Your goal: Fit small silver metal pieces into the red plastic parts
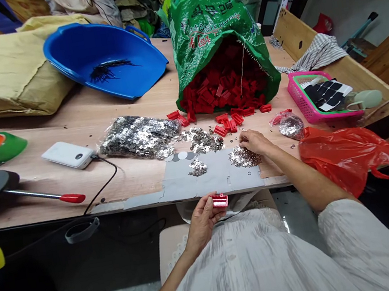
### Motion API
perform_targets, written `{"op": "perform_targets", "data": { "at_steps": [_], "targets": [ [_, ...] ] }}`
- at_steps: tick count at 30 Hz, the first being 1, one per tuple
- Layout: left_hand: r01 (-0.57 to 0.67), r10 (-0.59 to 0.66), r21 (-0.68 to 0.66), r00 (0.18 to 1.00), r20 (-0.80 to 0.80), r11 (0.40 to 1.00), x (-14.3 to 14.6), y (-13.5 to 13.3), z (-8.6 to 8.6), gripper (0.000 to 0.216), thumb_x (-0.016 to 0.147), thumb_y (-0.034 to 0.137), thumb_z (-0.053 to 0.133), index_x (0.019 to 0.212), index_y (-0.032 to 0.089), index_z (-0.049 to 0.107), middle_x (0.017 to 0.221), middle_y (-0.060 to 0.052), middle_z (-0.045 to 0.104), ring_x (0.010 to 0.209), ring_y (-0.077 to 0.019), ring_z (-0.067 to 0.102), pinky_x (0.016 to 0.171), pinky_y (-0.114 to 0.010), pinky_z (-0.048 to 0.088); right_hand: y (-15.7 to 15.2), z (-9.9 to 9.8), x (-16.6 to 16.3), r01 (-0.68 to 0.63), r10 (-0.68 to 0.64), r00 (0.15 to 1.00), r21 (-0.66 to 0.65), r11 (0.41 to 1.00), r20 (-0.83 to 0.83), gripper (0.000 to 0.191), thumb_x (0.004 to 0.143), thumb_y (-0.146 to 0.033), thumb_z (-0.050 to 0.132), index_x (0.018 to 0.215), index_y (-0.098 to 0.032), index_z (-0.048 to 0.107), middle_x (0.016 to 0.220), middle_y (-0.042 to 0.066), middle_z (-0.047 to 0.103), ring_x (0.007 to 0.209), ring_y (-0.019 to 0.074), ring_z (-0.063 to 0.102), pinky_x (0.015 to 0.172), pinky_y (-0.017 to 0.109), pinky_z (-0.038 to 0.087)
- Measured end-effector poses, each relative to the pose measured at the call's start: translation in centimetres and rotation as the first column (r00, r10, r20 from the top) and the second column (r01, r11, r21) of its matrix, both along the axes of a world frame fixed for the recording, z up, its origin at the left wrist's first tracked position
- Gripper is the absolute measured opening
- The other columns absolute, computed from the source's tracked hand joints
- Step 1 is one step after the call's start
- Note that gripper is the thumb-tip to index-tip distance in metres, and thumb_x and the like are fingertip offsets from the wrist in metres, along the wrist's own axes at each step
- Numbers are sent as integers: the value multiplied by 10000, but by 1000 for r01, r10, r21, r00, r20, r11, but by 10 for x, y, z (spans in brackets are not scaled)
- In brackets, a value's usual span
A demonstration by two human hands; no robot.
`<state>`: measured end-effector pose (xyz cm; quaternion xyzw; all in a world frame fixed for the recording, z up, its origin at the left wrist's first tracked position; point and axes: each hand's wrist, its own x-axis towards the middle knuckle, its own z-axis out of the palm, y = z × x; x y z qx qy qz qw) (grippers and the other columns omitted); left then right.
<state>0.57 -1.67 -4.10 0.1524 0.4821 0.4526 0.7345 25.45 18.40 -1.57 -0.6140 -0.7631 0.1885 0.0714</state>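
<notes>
My left hand (201, 220) pinches a small red plastic casing (220, 201) just off the table's front edge. A pale or shiny strip shows inside the casing. Over on the right, my right hand (255, 142) has its fingertips drawn together at the back of a pile of small metal parts (243, 157); anything between them is too small to make out. That pile lies on a grey sheet (216, 179), with a smaller heap of silvery pieces (198, 167) to its left. Another heap of flat metal pieces (203, 140) sits behind.
A green sack (213, 19) spills red casings (230, 122) toward me. Left of it are a clear bag of metal pieces (139, 137), a blue scoop basin (122, 85) and a white power bank (68, 155). Rightward stand a pink basket (295, 95) and a red plastic bag (351, 155).
</notes>
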Motion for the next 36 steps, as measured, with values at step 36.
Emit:
{"op": "perform_targets", "data": {
  "at_steps": [36],
  "targets": [
    [7, -7, 5, 1000, -7, 1000, 0, 2, 4, 529, 641, 480, 814, 1030, 174, 628, 859, -46, 749, 734, -177, 708, 693, -297, 567, -22, 15, 27, -104, 96, 981, -41, 994, -169, 152, 857, -155, 544, 904, -194, 683, 967, 34, 692, 887, 152, 617, 822, 244, 448]
  ]
}}
